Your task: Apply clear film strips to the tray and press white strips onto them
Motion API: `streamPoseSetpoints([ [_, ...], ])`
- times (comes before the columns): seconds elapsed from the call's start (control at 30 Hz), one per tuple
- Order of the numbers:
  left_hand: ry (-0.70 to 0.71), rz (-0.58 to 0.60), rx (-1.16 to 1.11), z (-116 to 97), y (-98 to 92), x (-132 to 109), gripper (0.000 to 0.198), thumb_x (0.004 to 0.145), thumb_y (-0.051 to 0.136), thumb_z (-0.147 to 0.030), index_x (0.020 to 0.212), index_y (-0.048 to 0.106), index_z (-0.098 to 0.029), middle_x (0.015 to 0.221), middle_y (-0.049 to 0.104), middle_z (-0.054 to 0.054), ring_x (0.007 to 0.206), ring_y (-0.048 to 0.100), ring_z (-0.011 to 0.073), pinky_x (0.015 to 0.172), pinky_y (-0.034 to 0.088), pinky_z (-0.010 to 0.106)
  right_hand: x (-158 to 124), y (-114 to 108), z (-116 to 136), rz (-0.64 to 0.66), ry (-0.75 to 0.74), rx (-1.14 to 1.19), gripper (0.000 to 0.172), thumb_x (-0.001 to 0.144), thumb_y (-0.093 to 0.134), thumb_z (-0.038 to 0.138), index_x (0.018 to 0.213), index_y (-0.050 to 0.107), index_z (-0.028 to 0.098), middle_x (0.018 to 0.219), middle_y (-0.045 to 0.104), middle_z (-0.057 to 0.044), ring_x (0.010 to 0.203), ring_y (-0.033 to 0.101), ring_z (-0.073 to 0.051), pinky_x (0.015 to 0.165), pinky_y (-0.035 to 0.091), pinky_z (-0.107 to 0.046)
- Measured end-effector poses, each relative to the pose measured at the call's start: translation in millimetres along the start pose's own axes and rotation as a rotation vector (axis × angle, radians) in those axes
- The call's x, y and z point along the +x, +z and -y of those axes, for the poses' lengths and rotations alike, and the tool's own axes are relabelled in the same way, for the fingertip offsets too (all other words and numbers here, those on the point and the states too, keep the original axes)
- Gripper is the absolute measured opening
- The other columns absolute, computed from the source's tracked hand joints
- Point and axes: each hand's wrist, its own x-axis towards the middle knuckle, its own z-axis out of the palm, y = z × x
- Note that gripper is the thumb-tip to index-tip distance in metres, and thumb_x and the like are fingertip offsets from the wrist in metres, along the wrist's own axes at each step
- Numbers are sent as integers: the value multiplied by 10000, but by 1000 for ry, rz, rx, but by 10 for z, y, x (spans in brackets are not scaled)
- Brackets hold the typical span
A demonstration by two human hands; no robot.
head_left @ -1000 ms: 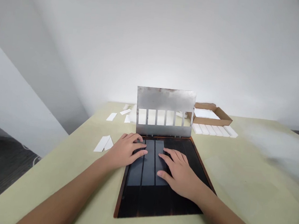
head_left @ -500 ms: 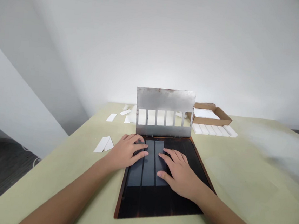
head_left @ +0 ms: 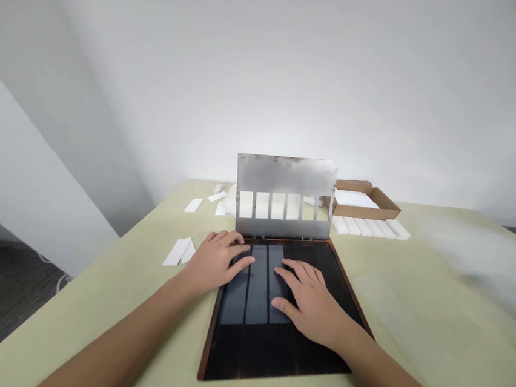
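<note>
A black board [head_left: 247,353] with a reddish-brown edge lies in front of me. Hinged to its far side, a metal plate [head_left: 287,175] with a row of rectangular cutouts stands upright. Three dark, glossy strips lie side by side on the board: a left strip [head_left: 233,307], a middle strip [head_left: 258,291] and a right strip [head_left: 276,255]. My left hand [head_left: 212,261] rests at the board's left edge, thumb and fingers apart over the left strip. With its fingers spread, my right hand [head_left: 309,302] lies over the right strip, covering part of it.
Two white pieces [head_left: 177,252] lie left of the board on the pale green table [head_left: 138,303]. Farther back are several scattered white pieces [head_left: 193,205]. At the back right, a cardboard tray [head_left: 365,212] holds white sheets, with a row of white blocks [head_left: 364,227] before it.
My left hand has shifted slightly left, its fingers drawing back from the middle strip. My right hand stays nearly in place. The whole view has moved a little.
</note>
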Motion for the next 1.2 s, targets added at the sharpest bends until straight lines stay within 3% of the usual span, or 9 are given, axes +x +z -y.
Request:
streamPoseSetpoints([
  [0.17, -25, -7, 34, 13, -10, -6, 318, 1046, 598, -472, 1035, 747, -191, 1123, 681, 70, 1057, 618, 236, 986, 484, 470, 1, 4, -2, 0, 2, 8, 597, 1070, 462, 575, 1539, 538, 213, 1630, 465, -151, 1507, 392, -341, 1229, 336, -579],
  [0.37, -19, -3, 39, 2, -16, -5, 316, 1049, 598, -471, 1031, 744, -191, 1101, 686, 62, 1045, 623, 232, 987, 484, 469, -4, -8, -16, 5, 6, 18, 594, 1070, 467, 562, 1538, 539, 204, 1635, 460, -150, 1513, 388, -341, 1236, 330, -578],
  [0.57, -12, -10, 18, 13, -4, -14, 392, 1082, 503, -512, 1216, 761, -250, 1181, 678, 87, 1091, 634, 270, 973, 470, 479, 12, 7, 33, 11, 13, 38, 599, 1065, 479, 566, 1542, 535, 208, 1638, 454, -156, 1517, 386, -348, 1236, 336, -595],
  [0.7, 69, 23, -32, 8, 4, -19, 397, 1074, 517, -530, 1382, 687, -347, 1303, 647, 75, 1202, 614, 282, 1027, 464, 464, -104, -278, -12, -35, 40, 60, 593, 1074, 457, 559, 1589, 469, 266, 1679, 400, -110, 1553, 348, -318, 1248, 356, -561],
  [0.83, 119, 21, -77, 25, 52, -8, 397, 1071, 526, -524, 1416, 662, -382, 1324, 642, 70, 1220, 611, 288, 1049, 473, 461, -442, -851, -544, -170, 161, 34, 535, 1089, 423, 420, 1619, 384, 354, 1657, 434, -49, 1531, 399, -266, 1253, 368, -497],
  [0.93, 134, 4, -97, 44, 100, 6, 409, 1072, 513, -526, 1426, 656, -378, 1338, 641, 75, 1227, 610, 294, 1062, 482, 465, -722, -1161, -1156, -52, 321, -74, 502, 1017, 504, 322, 1517, 539, 296, 1523, 574, -111, 1436, 502, -340, 1180, 416, -568],
  [1.03, 144, -13, -104, 51, 119, 23, 403, 1071, 511, -529, 1406, 672, -375, 1344, 643, 72, 1230, 614, 290, 1069, 493, 456, -846, -1220, -1606, 102, 355, -94, 593, 835, 747, 337, 1412, 640, 257, 1410, 641, -139, 1296, 605, -365, 1060, 513, -527],
  [1.1, 141, -30, -101, 53, 113, 38, 394, 1070, 509, -528, 1385, 689, -372, 1347, 643, 70, 1224, 623, 289, 1060, 507, 450, -825, -1177, -1739, 168, 342, -119, 639, 753, 840, 364, 1358, 666, 254, 1359, 659, -122, 1245, 624, -350, 1044, 513, -513],
  [1.2, 124, -62, -92, 58, 86, 68, 392, 1071, 499, -529, 1355, 712, -362, 1345, 642, 73, 1202, 638, 290, 1036, 532, 449, -728, -1107, -1769, 225, 313, -173, 528, 827, 831, 426, 1281, 671, 209, 1238, 690, -91, 1167, 640, -302, 1028, 505, -520],
])
